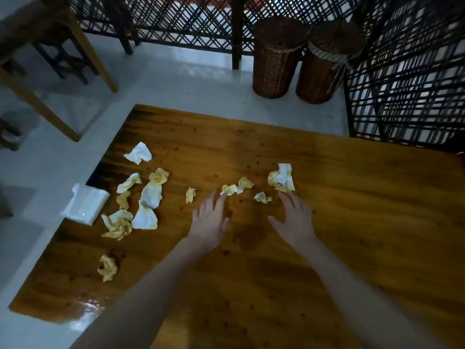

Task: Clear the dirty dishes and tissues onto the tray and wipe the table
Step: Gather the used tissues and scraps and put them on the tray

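Observation:
Several crumpled, yellow-stained tissues lie scattered over the wooden table (352, 222). A large wad (281, 181) sits just beyond my right hand (293, 219). Two small wads (236, 187) lie at the fingertips of my left hand (210, 217), and another small one (262, 197) lies between my hands. Both hands are flat above the table with fingers straight, holding nothing. A cluster of tissues (148, 197) covers the left part of the table, and one stained wad (107, 268) lies near the left edge. No dishes or tray are in view.
A white tissue pack (84, 204) hangs over the table's left edge. Two wicker baskets (276, 59) stand on the floor past the far edge, beside black lattice screens (407, 84). Wooden furniture legs (83, 46) stand at the far left.

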Motion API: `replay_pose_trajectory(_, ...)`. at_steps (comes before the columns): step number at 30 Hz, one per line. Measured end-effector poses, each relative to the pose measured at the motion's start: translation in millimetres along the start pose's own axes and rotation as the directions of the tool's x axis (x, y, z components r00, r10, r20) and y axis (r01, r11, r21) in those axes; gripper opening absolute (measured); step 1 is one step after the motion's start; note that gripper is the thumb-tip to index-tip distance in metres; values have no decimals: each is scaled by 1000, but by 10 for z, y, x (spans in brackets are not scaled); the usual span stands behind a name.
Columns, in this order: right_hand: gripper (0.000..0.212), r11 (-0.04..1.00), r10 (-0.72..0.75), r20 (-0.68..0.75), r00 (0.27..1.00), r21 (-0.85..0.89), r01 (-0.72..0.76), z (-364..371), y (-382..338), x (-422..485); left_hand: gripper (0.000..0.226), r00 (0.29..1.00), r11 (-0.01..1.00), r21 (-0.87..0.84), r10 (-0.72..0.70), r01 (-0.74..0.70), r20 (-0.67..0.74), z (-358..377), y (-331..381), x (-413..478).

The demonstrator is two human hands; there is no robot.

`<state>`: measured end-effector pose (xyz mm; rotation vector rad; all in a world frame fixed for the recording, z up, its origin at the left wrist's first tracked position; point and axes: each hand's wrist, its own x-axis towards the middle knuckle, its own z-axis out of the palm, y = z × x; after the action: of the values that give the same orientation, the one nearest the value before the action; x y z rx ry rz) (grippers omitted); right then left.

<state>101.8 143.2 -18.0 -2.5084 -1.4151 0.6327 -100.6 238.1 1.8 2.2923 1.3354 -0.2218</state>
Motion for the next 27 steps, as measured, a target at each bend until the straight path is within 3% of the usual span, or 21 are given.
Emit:
replay_pose_trajectory(5,79,999,36,-37,999,-23,-37,96,-115,395,66,998,1000,-12,7,-6,55,26,-103,447)
replay_pose_trajectory(8,94,996,85,0,996,-24,-85,147,-151,624,69,996,1000,8,20,-21,84,61,-150,683)
replay_pose_trajectory(14,111,994,104,104,989,-40,-100,209,-78,1005,85,954,974,21,218,-227,205,11,-223,1115)
replay_pose_trajectory(20,76,996,80,58,995,-33,-78,316,57,1094,84,918,951,22,291,-308,271,-3,-184,1395)
replay_pose_trajectory(24,45,996,-25,-82,996,-88,18,377,70,967,82,900,938,21,325,-345,289,49,-194,1473)
replay_pose_trajectory(27,31,993,-73,-82,994,-102,65,382,75,885,75,899,931,2,352,-365,260,100,-208,1516)
